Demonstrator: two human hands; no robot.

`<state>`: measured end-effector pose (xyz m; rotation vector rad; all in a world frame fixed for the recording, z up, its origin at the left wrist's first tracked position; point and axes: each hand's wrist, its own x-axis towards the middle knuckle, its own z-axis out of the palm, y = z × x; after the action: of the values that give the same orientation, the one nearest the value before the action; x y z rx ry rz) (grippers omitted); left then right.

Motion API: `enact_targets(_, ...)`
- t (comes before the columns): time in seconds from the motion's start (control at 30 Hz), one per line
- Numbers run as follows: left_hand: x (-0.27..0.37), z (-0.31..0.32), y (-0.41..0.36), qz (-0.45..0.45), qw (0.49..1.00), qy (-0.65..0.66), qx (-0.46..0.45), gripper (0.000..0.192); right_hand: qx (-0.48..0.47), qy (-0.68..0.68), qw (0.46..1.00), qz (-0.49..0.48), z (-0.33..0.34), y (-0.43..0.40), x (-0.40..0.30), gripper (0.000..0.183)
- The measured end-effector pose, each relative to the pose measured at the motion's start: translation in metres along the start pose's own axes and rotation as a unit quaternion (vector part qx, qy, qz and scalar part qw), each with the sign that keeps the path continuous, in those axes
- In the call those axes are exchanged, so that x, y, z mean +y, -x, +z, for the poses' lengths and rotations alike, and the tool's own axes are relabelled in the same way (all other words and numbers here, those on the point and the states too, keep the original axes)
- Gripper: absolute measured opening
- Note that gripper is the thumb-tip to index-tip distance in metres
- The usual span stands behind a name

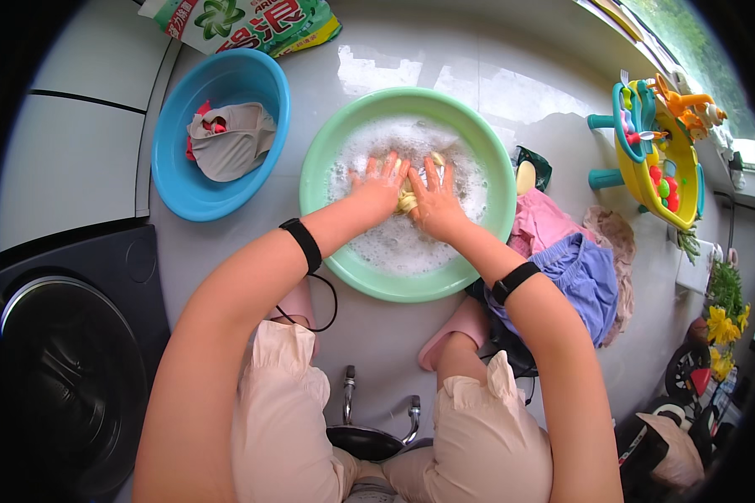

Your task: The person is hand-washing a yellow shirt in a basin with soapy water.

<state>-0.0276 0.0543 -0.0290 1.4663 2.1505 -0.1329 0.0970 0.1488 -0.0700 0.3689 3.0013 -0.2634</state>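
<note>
A light green plastic basin (pixel 409 290) stands on the floor before me, holding water covered in white suds (pixel 409 248). My left hand (pixel 379 182) lies palm down in the foam, fingers spread, against a wet pale-yellow cloth (pixel 408 201). Close on the other side of that cloth is my right hand (pixel 439 200), its fingers also extended and apart. Both palms face down and are hidden. Foam covers part of the cloth, so its full shape cannot be told.
A blue basin (pixel 163 182) at left holds a grey garment (pixel 229 141) and something red. Right of the green basin lie pink (pixel 544 220) and blue clothes (pixel 582 276). A detergent bag (pixel 251 25), washing machine (pixel 75 377) and toy table (pixel 635 182) stand around.
</note>
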Motion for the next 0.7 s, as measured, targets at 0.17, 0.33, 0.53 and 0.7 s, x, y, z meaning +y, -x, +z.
enact_targets(0.17, -0.010, 0.010, -0.009, -0.001, 0.994, -0.026, -0.110, 0.045, -0.128, -0.010, 0.991, 0.022, 0.009, -0.010, -0.013, 0.068)
enact_targets(0.33, -0.002, 0.008, -0.020, 0.021, 0.967, -0.131, -0.218, 0.029, -0.152, 0.110, 0.980, -0.062, -0.003, -0.013, -0.006, 0.038)
enact_targets(0.53, -0.020, 0.039, -0.063, -0.021, 0.963, -0.183, -0.194, 0.031, -0.242, -0.016, 0.970, 0.010, -0.023, -0.033, 0.015, 0.024)
enact_targets(0.7, -0.004, -0.008, -0.069, 0.154, 0.951, -0.155, -0.218, 0.031, -0.125, -0.290, 0.932, 0.178, -0.021, -0.044, 0.074, 0.025)
